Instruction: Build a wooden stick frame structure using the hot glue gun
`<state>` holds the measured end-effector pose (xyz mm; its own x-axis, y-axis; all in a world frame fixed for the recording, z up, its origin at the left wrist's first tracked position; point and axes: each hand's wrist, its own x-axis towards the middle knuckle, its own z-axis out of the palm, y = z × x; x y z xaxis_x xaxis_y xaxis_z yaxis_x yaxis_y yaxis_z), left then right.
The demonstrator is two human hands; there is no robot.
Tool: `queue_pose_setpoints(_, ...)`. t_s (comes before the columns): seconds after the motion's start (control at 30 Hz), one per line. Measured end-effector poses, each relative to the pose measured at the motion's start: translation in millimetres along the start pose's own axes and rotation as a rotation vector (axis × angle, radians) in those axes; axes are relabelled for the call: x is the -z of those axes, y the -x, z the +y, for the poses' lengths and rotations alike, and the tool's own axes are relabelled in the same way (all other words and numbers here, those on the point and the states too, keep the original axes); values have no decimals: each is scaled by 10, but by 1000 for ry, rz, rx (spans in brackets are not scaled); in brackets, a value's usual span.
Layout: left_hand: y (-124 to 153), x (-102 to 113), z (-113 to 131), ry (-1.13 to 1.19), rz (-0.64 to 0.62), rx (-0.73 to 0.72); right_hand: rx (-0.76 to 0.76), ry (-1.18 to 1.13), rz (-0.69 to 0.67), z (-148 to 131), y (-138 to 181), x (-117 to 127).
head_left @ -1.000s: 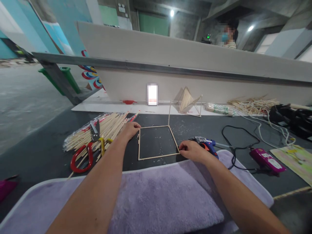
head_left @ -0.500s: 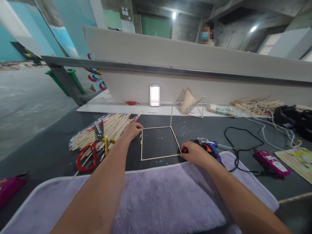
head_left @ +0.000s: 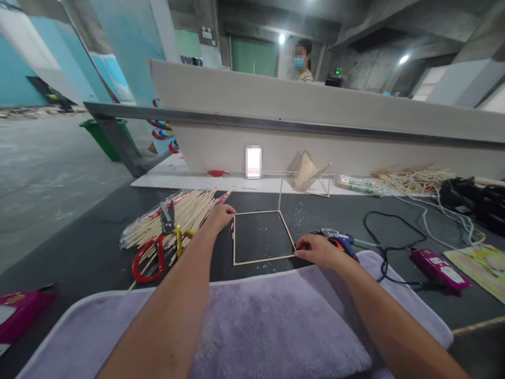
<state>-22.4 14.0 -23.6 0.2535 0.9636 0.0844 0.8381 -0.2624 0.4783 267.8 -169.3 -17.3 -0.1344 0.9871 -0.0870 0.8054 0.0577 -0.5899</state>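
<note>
No real change tbh: left hand [head_left: 221, 217] still pinches the square pale-wood stick frame [head_left: 264, 260] at one corner, right hand [head_left: 316, 249] the opposite, looks steady between them.

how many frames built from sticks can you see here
2. One pale wooden square frame lies on the dark tabletop between the left hand and right hand; one pale stick model with slanting sides stands farther back by the white panel. Others may be hidden.
</note>
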Motion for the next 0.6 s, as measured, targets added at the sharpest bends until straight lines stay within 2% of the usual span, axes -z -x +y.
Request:
queue_pose_setpoints(0.1,4,18,10,8,-4,17,7,35,104,-154,0,72)
queue_pose_setpoints(0.2,7,31,7,27,-10,12,106,79,193,-412,-54,67)
queue_pose_setpoints(0.33,19,49,-12,48,-27,-19,244,150,129,-761,-333,-79)
queue_pose_setpoints(0.5,24,57,-32,65,-47,9,205,316,115,-1073,-822,-320)
queue_pose_setpoints(0.6,20,56,-42,59,-48,-12,146,432,113,-1185,-1010,-455)
